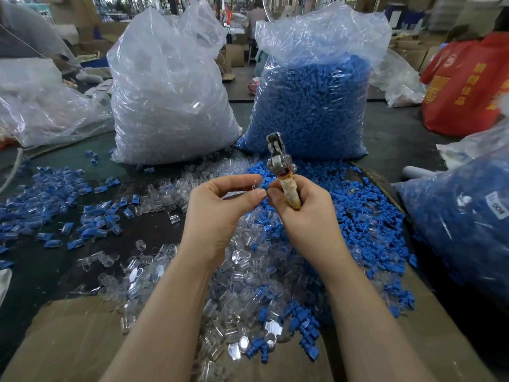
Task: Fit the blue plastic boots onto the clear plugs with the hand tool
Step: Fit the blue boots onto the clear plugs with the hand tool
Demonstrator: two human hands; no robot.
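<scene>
A dark bench [41, 260] is seen from the head view, with sheets of brown cardboard [63, 340] laid over its near edge and right side. Behind it a cluttered workshop is made out, with cartons and another person far off, all blurred.

Two tall clear bags are stood at the far side of the bench. The left bag [168, 86] is filled with clear plugs; the right bag [314, 100] is filled with blue boots. A third bag of boots [462, 216] is leaned in at the right edge, and a white label [498, 208] on it carries digits too blurred to be read with certainty. Slack clear bags [41, 106] are heaped at far left. A red bag [468, 84] with yellow characters is set at far right; the characters cannot be read.

Loose plugs [242, 285] are piled at the near centre, loose boots [366, 221] to the right of them, and mixed blue and clear pieces [55, 205] are scattered on the left.

The left hand [220, 213] is raised over the pile, its fingers [257, 193] pinched narrowly on a plug [255, 186]. The right hand [305, 213] is closed round the wrapped handle of the tool [279, 166], whose metal head is pointed up and away; a boot [265, 186] is pinched at its fingertips, touching the plug.
</scene>
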